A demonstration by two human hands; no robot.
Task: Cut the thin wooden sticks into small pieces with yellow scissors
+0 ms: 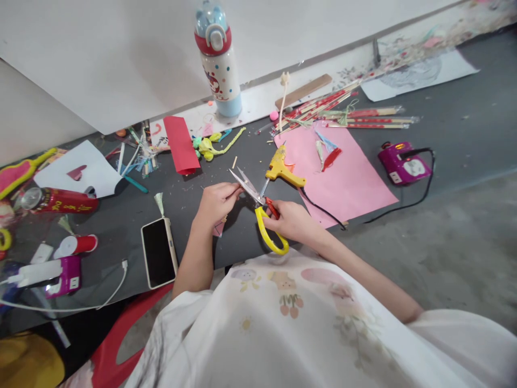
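Observation:
My right hand (288, 220) grips a pair of scissors (269, 234) by the yellow handle, a red part showing beside the fingers. The blades are parted and point up and left. My left hand (220, 203) is closed in a pinch near the blades; what its fingertips hold is too small to make out. Under that hand, a small pink patterned piece (218, 228) shows in part. Just beyond the scissors lies a yellow glue gun (280, 167), its nozzle pointing away from me and its cord running right. It rests partly on a pink paper sheet (359, 183).
A water bottle (222, 73) stands at the back. A phone (158, 252), a red can (60, 200) and a thread spool (83, 244) lie left. Tassels (332, 157) lie on the pink sheet, wrapped sticks (371, 119) behind. A purple power socket (405, 164) sits right, its cord trailing.

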